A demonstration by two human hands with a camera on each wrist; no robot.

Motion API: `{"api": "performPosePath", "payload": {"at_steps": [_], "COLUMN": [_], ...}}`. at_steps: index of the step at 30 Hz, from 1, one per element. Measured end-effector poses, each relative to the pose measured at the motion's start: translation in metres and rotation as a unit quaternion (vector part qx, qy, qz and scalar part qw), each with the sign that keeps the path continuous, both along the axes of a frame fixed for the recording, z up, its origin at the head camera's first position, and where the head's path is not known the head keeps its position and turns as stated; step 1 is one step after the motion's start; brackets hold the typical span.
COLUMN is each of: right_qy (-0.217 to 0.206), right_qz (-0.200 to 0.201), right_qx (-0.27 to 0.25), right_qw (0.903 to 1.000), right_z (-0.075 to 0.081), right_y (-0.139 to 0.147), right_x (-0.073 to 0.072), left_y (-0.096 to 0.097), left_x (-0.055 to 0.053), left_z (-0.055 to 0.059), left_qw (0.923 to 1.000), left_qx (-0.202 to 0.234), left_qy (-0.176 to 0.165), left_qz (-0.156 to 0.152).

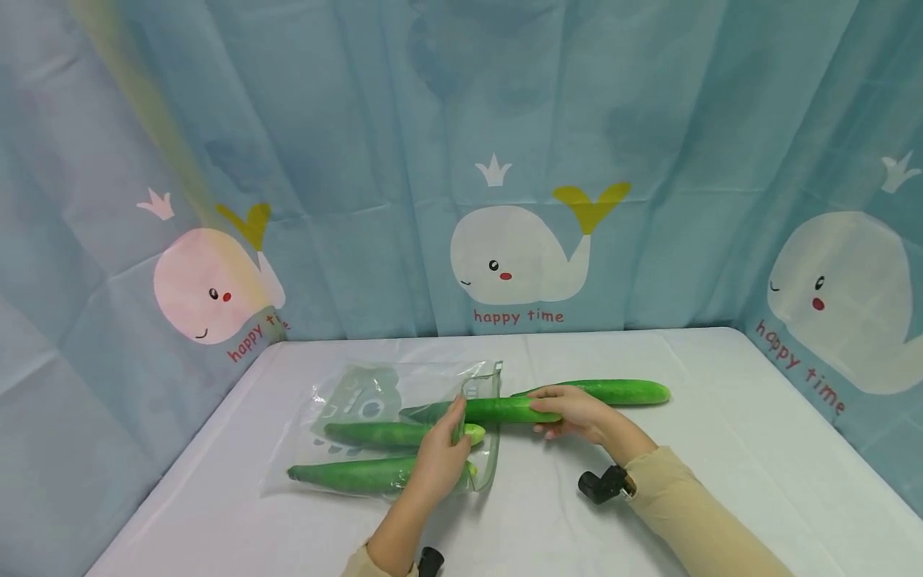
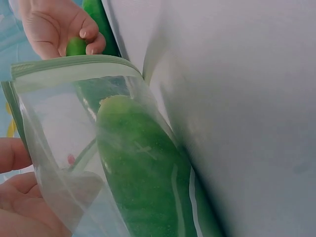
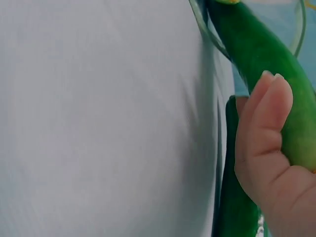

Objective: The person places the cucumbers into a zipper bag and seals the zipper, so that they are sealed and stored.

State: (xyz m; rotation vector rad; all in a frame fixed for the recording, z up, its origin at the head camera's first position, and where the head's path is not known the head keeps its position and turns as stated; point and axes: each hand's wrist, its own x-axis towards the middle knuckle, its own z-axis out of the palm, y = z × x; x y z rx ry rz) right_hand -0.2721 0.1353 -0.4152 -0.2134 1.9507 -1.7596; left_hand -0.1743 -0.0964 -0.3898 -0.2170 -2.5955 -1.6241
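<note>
My right hand (image 1: 573,410) grips the blunt end of a green cucumber (image 1: 497,410), and the cucumber's far end lies inside a clear zip bag (image 1: 425,373). Its curled fingers (image 3: 269,106) show around that cucumber in the right wrist view. At the bag's mouth, my left hand (image 1: 440,457) holds the edge, with the thumb apart from the fingers. Within the bag lie two more cucumbers, a middle one (image 1: 389,434) and a nearer one (image 1: 353,475). In the left wrist view the bag's green zip rim (image 2: 74,64) gapes toward the right hand.
Another cucumber (image 1: 627,392) lies on the white tabletop (image 1: 721,473), just beyond my right hand. Blue curtains (image 1: 346,160) with whale prints enclose the table's back and sides. A black wrist camera (image 1: 602,485) sits at the right cuff.
</note>
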Motion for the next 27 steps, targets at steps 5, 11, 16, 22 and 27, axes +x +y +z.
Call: {"api": "performPosePath", "payload": {"at_steps": [5, 11, 16, 22, 27], "right_qy": [-0.025, -0.033, -0.031, -0.035, -0.039], "right_qz": [-0.001, 0.011, 0.011, 0.019, 0.036], "right_qx": [-0.052, -0.085, -0.096, -0.102, -0.105], "right_qw": [0.9983, 0.9958, 0.9949, 0.9941, 0.9931], "right_z": [-0.003, -0.006, -0.007, -0.008, -0.01], "right_y": [-0.002, -0.006, -0.009, -0.016, -0.022], "right_x": [0.002, 0.003, 0.004, 0.004, 0.004], "left_y": [0.0, 0.001, 0.0, 0.0, 0.0], "left_x": [-0.001, 0.0, -0.001, -0.002, -0.001], "left_z": [-0.002, -0.001, -0.001, 0.0, -0.001], "left_qw": [1.0, 0.9999, 0.9999, 0.9999, 0.9999], "left_qx": [0.0, -0.008, -0.004, -0.01, -0.013], "left_qy": [-0.004, 0.009, -0.003, 0.0, 0.004], "left_qz": [-0.003, 0.01, 0.01, 0.01, 0.01]}}
